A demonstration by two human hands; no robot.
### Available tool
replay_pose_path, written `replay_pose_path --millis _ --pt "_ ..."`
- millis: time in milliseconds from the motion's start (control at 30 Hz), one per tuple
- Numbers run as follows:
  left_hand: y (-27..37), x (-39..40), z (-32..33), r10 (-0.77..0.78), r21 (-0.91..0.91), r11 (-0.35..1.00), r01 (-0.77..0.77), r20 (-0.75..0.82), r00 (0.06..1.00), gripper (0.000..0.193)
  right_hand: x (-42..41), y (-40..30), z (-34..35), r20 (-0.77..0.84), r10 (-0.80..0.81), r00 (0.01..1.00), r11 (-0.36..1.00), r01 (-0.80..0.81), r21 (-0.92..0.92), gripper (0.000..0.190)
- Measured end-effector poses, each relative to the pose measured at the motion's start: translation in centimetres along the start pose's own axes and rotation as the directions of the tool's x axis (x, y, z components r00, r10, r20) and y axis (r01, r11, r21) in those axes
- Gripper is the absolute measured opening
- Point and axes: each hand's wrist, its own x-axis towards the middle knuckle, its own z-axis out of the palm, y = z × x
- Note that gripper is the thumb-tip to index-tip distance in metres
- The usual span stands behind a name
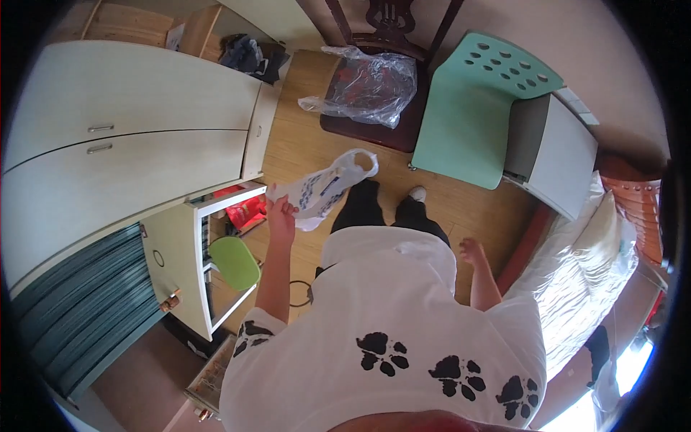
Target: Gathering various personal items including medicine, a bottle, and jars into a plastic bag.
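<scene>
My left hand [282,209] grips a white plastic carrier bag [329,186] with dark blue printing. The bag slants away to the right, and its loop handle stands out above my dark trousers. Beside my right hip hangs my right hand [472,251], fingers loosely curved, with nothing visible in it. Ahead, a crumpled clear plastic bag [378,89] lies on the seat of a dark wooden chair [372,132].
A mint-green chair [469,119] stands ahead beside a white cabinet [561,146]. On the left are a pale wardrobe [162,97], a white desk [178,270] and a green stool [235,263]. A bed with shiny bedding [561,281] lies to the right.
</scene>
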Motion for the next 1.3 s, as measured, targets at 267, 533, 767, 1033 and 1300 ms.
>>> replay_pose_path --millis 267,533,767,1033,1300 --pt "3.3 2.8 -5.5 -0.090 -0.037 0.996 0.087 -0.099 0.991 0.055 3.8 -2.7 14.8 -0.662 -0.043 0.748 0.692 -0.456 -0.560 0.034" --pt "5.8 6.4 -10.3 -0.091 -0.049 0.995 0.082 -0.225 0.970 0.053 17.0 -19.6 41.0 0.021 -0.715 0.699 0.335 0.368 -0.868 0.038" --pt "8.5 6.0 -11.3 0.016 -0.217 0.973 -0.084 -0.297 0.955 0.053 22.7 -29.6 58.2 0.210 -0.489 0.847 0.312 0.394 -0.864 0.030" --pt "10.1 1.9 -8.2 0.034 -0.403 0.870 -0.286 -0.529 0.848 0.054 22.6 -36.7 96.0 0.857 -0.342 0.386 0.063 0.919 -0.389 0.032" --pt "9.2 0.4 -3.8 0.010 -0.417 0.812 -0.409 -0.690 0.724 0.051 12.9 -24.5 119.6 0.895 -0.383 -0.228 -0.010 0.970 0.242 0.049"
